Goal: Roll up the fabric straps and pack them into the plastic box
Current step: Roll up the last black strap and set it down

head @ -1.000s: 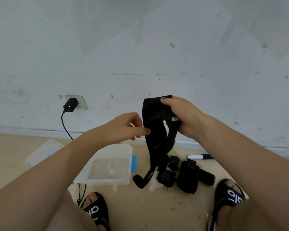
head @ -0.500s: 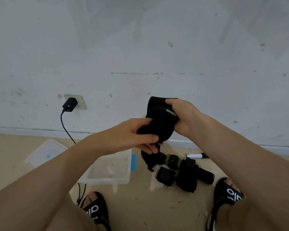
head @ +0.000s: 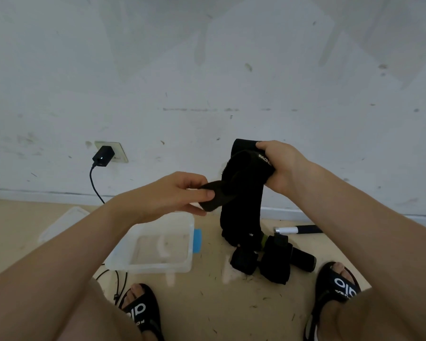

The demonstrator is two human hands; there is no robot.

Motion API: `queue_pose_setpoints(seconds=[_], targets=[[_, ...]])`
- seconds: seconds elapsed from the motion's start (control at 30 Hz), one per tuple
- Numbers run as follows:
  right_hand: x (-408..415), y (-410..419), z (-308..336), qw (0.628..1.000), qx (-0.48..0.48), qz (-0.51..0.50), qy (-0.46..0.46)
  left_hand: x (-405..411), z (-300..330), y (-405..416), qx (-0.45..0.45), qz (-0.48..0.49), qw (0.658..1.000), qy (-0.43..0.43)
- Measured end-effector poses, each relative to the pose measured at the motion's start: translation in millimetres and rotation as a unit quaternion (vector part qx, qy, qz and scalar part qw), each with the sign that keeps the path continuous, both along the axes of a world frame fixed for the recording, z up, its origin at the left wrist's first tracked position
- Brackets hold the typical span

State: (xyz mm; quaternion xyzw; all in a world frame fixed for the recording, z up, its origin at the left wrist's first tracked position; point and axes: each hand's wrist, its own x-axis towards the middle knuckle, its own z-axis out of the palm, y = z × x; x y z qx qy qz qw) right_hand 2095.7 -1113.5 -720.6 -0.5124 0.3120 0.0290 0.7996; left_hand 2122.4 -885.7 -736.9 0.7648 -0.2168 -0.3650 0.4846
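A long black fabric strap (head: 241, 205) hangs in front of the wall. My right hand (head: 279, 164) grips its top end, near white lettering. My left hand (head: 172, 193) pinches a loose end of the same strap, pulled out to the left. The strap's lower part dangles down to the floor. Below it lies a pile of rolled black straps (head: 273, 259). A clear plastic box (head: 158, 244) stands on the floor under my left hand, with nothing visible inside.
The box's clear lid (head: 64, 221) lies at the left. A black charger (head: 103, 155) is plugged into a wall socket, its cable running to the floor. A marker pen (head: 296, 229) lies by the skirting. My sandalled feet (head: 139, 308) flank the floor space.
My left hand let go of the bunched strap and now pulls one end out to the left. The strap hangs longer again, down to the floor.
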Motion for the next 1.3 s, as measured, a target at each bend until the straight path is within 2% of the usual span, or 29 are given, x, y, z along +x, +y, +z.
queue_pose_setpoints(seconds=[0.1, 0.27, 0.57, 0.73, 1.03, 1.1, 1.2, 1.3], targets=[[0.1, -2.6, -2.4, 1.000, 0.014, -0.012, 0.011, 2.1, 6.0, 1.4, -0.002, 0.032, 0.999, -0.023], [1.2, -4.7, -5.0, 0.999, 0.022, -0.017, 0.029, -4.8, 8.7, -0.9, 0.004, 0.008, 1.000, -0.007], [1.6, -1.7, -5.9, 0.999, 0.027, -0.019, 0.030, -2.2, 8.7, 0.6, -0.028, -0.013, 0.997, -0.068], [2.4, 1.0, -6.8, 0.999, 0.019, -0.015, 0.034, -2.9, 5.7, 1.1, -0.042, -0.015, 0.999, -0.012], [3.1, 0.0, -6.0, 0.999, 0.022, -0.023, 0.033, -0.7, 3.1, 3.5, 0.023, -0.044, 0.998, -0.049], [1.6, 1.9, -5.2, 0.999, 0.022, -0.016, 0.033, 1.4, 5.6, 4.1, 0.031, -0.022, 0.998, -0.051], [-4.7, 8.1, -0.2, 0.998, 0.009, 0.047, 0.042, 11.1, -0.2, 5.0, 0.013, 0.050, 0.999, 0.002], [-12.2, 18.4, 8.4, 0.990, -0.021, 0.131, 0.044, 23.3, -12.0, -1.6, 0.025, 0.122, 0.992, -0.019]])
